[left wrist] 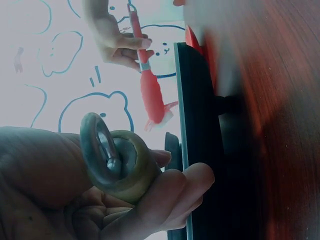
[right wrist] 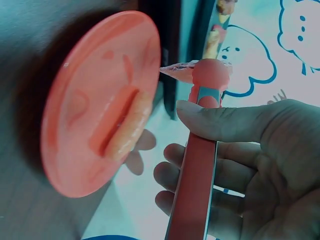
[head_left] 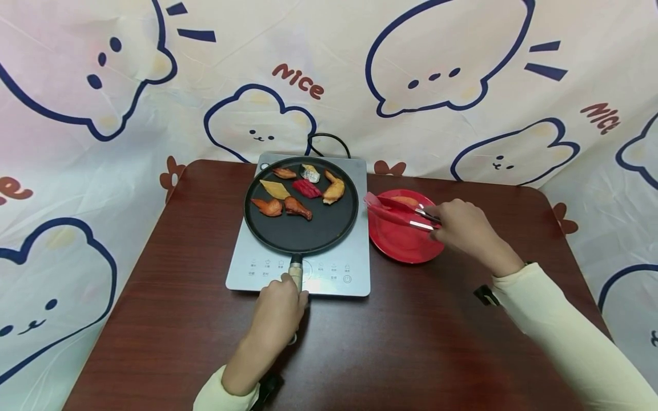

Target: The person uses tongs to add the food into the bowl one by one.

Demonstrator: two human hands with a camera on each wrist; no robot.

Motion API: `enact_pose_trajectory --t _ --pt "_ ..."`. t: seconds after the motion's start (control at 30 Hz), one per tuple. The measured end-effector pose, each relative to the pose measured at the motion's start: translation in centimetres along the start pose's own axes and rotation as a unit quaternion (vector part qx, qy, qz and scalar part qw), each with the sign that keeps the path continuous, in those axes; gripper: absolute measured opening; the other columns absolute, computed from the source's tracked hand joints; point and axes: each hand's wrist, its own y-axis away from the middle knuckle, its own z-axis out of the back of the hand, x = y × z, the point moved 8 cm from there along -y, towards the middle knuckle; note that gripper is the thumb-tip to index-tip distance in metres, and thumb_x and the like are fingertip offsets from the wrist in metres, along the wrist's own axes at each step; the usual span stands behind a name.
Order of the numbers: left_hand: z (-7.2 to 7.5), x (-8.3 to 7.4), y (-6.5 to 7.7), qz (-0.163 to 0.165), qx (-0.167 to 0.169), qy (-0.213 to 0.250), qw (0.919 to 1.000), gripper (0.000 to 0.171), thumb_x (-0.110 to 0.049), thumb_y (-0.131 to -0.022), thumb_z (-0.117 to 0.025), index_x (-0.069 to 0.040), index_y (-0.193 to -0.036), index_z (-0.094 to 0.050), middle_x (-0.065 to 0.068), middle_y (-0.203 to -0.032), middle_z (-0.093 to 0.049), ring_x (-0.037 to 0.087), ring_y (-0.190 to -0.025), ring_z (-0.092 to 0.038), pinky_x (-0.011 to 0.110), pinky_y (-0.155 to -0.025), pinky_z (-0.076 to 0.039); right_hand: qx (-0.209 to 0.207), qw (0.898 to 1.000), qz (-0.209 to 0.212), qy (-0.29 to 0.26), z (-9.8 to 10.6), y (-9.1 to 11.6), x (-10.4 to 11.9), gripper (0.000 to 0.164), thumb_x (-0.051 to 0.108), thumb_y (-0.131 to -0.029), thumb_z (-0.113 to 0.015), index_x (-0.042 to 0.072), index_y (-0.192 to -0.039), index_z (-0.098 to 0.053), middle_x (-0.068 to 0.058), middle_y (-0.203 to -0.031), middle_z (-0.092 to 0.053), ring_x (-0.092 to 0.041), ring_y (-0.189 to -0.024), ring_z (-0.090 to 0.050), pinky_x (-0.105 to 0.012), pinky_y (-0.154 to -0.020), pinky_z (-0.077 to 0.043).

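Note:
In the head view my left hand point(head_left: 280, 308) grips the handle point(head_left: 296, 269) of a round black frying pan point(head_left: 308, 235). On the pan lie a drumstick point(head_left: 298, 208), a chicken wing point(head_left: 334, 188), a red meat piece point(head_left: 307, 188), a yellow slice point(head_left: 275, 189) and several other food pieces. My right hand point(head_left: 465, 228) holds red tongs point(head_left: 398, 219) above a red plate point(head_left: 411, 248), tips toward the pan. At the tips is a pinkish, partly see-through piece point(right wrist: 177, 71), its kind unclear. A sausage-shaped piece point(right wrist: 130, 127) lies on the plate.
The pan stands on a flat silver induction cooker point(head_left: 334, 285), with a black cable point(head_left: 331, 136) behind it. All sit on a dark brown table point(head_left: 411, 342). A cartoon-printed cloth point(head_left: 339, 51) hangs along the table's back and sides.

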Motion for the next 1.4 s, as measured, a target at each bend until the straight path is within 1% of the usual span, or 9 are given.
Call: enact_pose_trajectory --t 0.23,0.37,0.47,0.6,0.83,0.97,1.07,1.17,1.4 --pt "0.0 0.0 0.1 0.001 0.000 0.000 1.0000 0.028 -0.013 -0.079 -0.076 0.006 -0.075 -0.056 0.019 -0.060 -0.059 0.030 -0.050 -0.062 0.035 -0.041 -0.047 0.000 1.000 0.013 0.028 1.0 -0.6 1.8 0.061 0.017 -0.074 -0.080 0.006 -0.130 -0.059 -0.010 -0.084 -0.069 -0.018 -0.060 -0.052 -0.025 -0.048 -0.042" --pt "0.0 0.1 0.1 0.001 0.000 0.002 1.0000 0.028 -0.014 -0.079 -0.076 0.006 -0.076 -0.056 0.019 -0.061 -0.059 0.031 -0.051 -0.062 0.036 -0.042 -0.048 -0.004 0.999 0.019 0.032 1.6 -0.9 2.9 0.061 0.017 -0.075 -0.079 0.007 -0.131 -0.059 -0.007 -0.075 -0.066 -0.018 -0.057 -0.051 -0.026 -0.048 -0.041" --pt "0.0 0.1 0.1 0.000 0.000 0.002 1.0000 0.028 -0.014 -0.079 -0.076 0.007 -0.077 -0.056 0.019 -0.061 -0.059 0.030 -0.051 -0.063 0.036 -0.042 -0.048 -0.011 0.999 0.025 0.037 1.9 -1.1 3.7 0.060 0.017 -0.074 -0.079 0.009 -0.131 -0.059 -0.006 -0.073 -0.066 -0.018 -0.056 -0.051 -0.027 -0.048 -0.041" --pt "0.1 0.0 0.1 0.000 -0.001 -0.001 1.0000 0.029 -0.014 -0.079 -0.076 0.007 -0.077 -0.056 0.019 -0.061 -0.059 0.031 -0.052 -0.063 0.037 -0.043 -0.048 -0.021 0.998 0.034 0.049 2.2 -1.4 4.7 0.059 0.016 -0.074 -0.079 0.011 -0.130 -0.060 -0.007 -0.075 -0.067 -0.019 -0.056 -0.050 -0.027 -0.048 -0.040" --pt "0.0 0.0 0.0 0.000 -0.001 -0.004 1.0000 0.029 -0.014 -0.079 -0.076 0.007 -0.077 -0.056 0.019 -0.061 -0.059 0.031 -0.052 -0.063 0.037 -0.043 -0.048 -0.010 0.997 0.043 0.057 1.9 -2.1 6.1 0.062 0.015 -0.071 -0.079 0.010 -0.131 -0.060 -0.007 -0.078 -0.068 -0.019 -0.057 -0.053 -0.025 -0.049 -0.043" --pt "-0.1 0.1 0.0 0.005 0.003 -0.003 1.0000 0.029 -0.014 -0.079 -0.076 0.008 -0.078 -0.057 0.019 -0.062 -0.060 0.031 -0.053 -0.063 0.037 -0.043 -0.048 -0.016 0.997 0.054 0.060 1.9 -2.4 7.0 0.059 0.013 -0.072 -0.077 0.010 -0.128 -0.062 -0.006 -0.078 -0.069 -0.018 -0.056 -0.054 -0.026 -0.050 -0.043" --pt "-0.1 0.1 0.0 0.005 0.005 -0.002 1.0000 0.029 -0.014 -0.079 -0.076 0.008 -0.079 -0.057 0.020 -0.063 -0.060 0.031 -0.053 -0.064 0.037 -0.044 -0.049 -0.024 0.996 0.057 0.065 1.9 -2.6 7.6 0.057 0.011 -0.072 -0.076 0.011 -0.127 -0.063 -0.006 -0.081 -0.071 -0.017 -0.055 -0.054 -0.026 -0.049 -0.044" --pt "0.0 0.1 0.0 0.004 0.003 -0.003 1.0000 0.029 -0.013 -0.079 -0.076 0.008 -0.079 -0.057 0.020 -0.063 -0.060 0.031 -0.053 -0.063 0.037 -0.044 -0.049 -0.027 0.995 0.054 0.082 1.9 -2.9 8.2 0.057 0.011 -0.072 -0.076 0.013 -0.128 -0.062 -0.006 -0.088 -0.072 -0.017 -0.055 -0.053 -0.025 -0.047 -0.043" --pt "0.0 0.0 0.0 0.009 0.005 -0.006 0.9999 0.029 -0.015 -0.079 -0.076 0.008 -0.079 -0.057 0.019 -0.063 -0.060 0.031 -0.053 -0.063 0.037 -0.044 -0.048 -0.008 0.990 0.048 0.134 1.3 -3.7 9.6 0.053 0.013 -0.077 -0.071 0.014 -0.129 -0.062 -0.009 -0.099 -0.072 -0.019 -0.052 -0.050 -0.026 -0.043 -0.040"
